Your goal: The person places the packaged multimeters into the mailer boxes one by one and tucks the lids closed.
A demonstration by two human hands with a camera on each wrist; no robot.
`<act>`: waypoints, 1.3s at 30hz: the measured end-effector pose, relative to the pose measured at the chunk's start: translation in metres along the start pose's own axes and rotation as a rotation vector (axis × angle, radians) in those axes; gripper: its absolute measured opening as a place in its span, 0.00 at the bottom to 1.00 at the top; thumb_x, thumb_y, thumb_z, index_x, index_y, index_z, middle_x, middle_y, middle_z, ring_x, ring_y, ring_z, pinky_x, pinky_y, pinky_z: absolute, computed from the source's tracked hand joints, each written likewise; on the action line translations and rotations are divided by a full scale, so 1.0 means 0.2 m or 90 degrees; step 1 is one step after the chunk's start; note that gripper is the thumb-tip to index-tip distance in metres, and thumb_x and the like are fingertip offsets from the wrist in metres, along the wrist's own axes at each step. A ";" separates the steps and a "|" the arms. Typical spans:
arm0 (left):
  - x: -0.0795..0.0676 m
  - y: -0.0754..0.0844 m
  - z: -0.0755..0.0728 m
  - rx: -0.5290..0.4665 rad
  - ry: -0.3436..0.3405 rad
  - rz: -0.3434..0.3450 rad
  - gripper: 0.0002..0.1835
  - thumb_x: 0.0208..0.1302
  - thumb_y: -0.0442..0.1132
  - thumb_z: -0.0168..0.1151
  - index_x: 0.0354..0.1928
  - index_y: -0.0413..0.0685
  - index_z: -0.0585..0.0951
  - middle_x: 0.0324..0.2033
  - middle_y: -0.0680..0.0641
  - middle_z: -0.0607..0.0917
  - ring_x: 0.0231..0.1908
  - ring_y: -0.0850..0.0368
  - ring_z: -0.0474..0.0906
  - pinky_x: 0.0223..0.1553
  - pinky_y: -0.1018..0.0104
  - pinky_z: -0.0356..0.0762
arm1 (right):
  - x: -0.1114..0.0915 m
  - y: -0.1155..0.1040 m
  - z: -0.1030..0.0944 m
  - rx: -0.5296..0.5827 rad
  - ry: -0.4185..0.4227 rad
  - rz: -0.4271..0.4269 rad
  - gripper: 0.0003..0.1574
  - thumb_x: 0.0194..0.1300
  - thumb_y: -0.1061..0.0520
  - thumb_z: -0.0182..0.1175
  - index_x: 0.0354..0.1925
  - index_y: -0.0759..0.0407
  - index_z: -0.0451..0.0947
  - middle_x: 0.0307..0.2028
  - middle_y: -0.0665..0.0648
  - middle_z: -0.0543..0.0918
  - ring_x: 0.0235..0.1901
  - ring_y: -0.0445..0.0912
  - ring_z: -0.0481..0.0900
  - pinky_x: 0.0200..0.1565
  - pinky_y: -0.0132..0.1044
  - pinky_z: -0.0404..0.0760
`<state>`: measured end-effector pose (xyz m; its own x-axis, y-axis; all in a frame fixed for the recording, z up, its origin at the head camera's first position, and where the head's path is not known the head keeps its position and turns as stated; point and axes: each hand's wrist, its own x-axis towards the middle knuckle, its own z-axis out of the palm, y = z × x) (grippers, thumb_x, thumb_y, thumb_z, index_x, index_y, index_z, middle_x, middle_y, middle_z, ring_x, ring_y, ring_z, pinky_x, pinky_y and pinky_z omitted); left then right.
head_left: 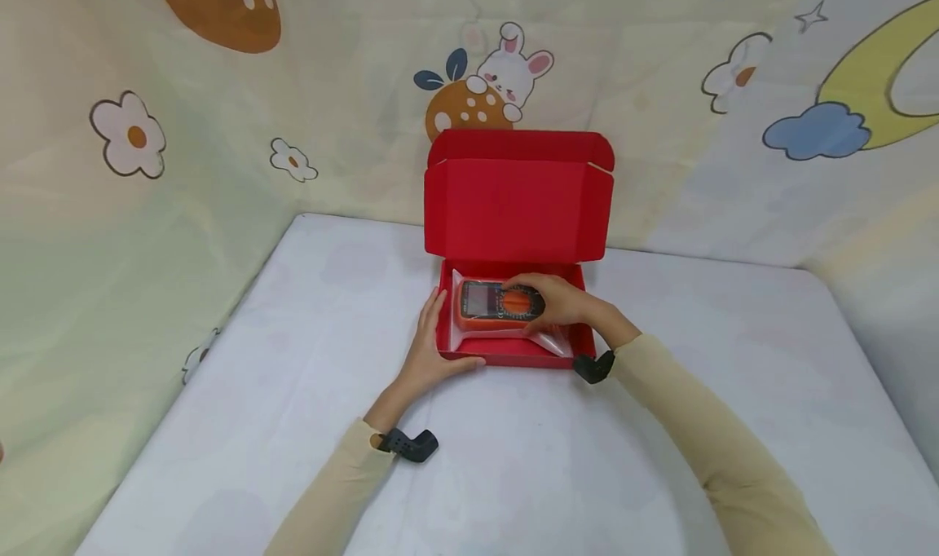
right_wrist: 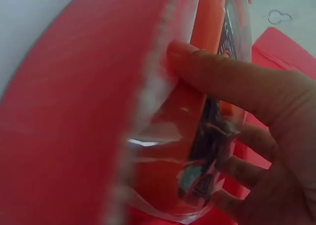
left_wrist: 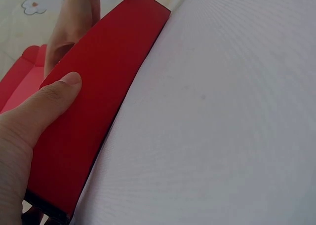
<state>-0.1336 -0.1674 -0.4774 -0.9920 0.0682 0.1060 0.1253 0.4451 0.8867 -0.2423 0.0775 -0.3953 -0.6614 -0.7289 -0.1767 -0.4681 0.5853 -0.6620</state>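
A: Where is your right hand?
B: Inside the red box; your fingers curl over the orange multimeter in its clear plastic bag, gripping it.
A: And your left hand?
B: At the box's near-left corner, thumb flat on the front wall, fingers up the side, bracing it. Lid upright, white table beneath.
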 end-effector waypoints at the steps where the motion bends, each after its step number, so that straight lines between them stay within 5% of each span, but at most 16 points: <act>1: 0.00 0.00 0.00 0.001 -0.001 0.001 0.61 0.48 0.51 0.77 0.77 0.59 0.46 0.76 0.53 0.46 0.74 0.49 0.46 0.61 0.41 0.69 | -0.01 0.01 0.01 0.006 0.004 0.001 0.47 0.52 0.60 0.74 0.67 0.56 0.65 0.62 0.63 0.69 0.62 0.58 0.64 0.53 0.51 0.80; 15: 0.01 0.01 -0.01 0.009 0.004 -0.003 0.61 0.48 0.52 0.77 0.77 0.61 0.46 0.76 0.55 0.45 0.74 0.50 0.46 0.63 0.40 0.65 | -0.03 0.06 0.07 0.065 0.029 -0.014 0.51 0.53 0.59 0.74 0.71 0.54 0.60 0.67 0.63 0.64 0.66 0.58 0.59 0.56 0.55 0.77; 23: 0.00 0.02 -0.01 0.000 0.006 -0.006 0.61 0.47 0.51 0.77 0.77 0.60 0.46 0.76 0.54 0.45 0.74 0.50 0.46 0.63 0.39 0.66 | -0.05 0.05 0.11 -0.008 0.058 0.004 0.52 0.53 0.57 0.73 0.72 0.50 0.59 0.75 0.62 0.52 0.73 0.60 0.44 0.71 0.65 0.39; 30: 0.01 0.02 0.00 -0.008 -0.002 -0.004 0.61 0.48 0.51 0.77 0.77 0.60 0.46 0.76 0.54 0.44 0.74 0.50 0.45 0.64 0.40 0.65 | -0.07 0.05 0.15 -0.028 0.085 0.015 0.55 0.54 0.55 0.73 0.74 0.49 0.56 0.76 0.60 0.47 0.75 0.60 0.36 0.71 0.62 0.30; 34: 0.00 0.01 0.01 0.000 0.003 -0.001 0.61 0.48 0.51 0.77 0.77 0.58 0.46 0.76 0.52 0.45 0.74 0.49 0.45 0.64 0.40 0.64 | -0.08 0.06 0.18 0.011 0.115 -0.016 0.51 0.55 0.57 0.72 0.73 0.52 0.59 0.76 0.61 0.50 0.75 0.59 0.37 0.70 0.65 0.30; 39: 0.00 0.02 -0.01 -0.012 0.000 -0.001 0.62 0.47 0.50 0.77 0.77 0.57 0.44 0.76 0.51 0.46 0.74 0.49 0.46 0.63 0.40 0.66 | -0.11 0.06 0.19 0.114 0.174 -0.067 0.39 0.61 0.59 0.67 0.68 0.57 0.66 0.74 0.62 0.54 0.75 0.58 0.41 0.67 0.65 0.58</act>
<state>-0.1328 -0.1671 -0.4738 -0.9921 0.0677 0.1053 0.1242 0.4284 0.8950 -0.2102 0.0874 -0.4272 -0.7589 -0.6457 0.0841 -0.4472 0.4229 -0.7882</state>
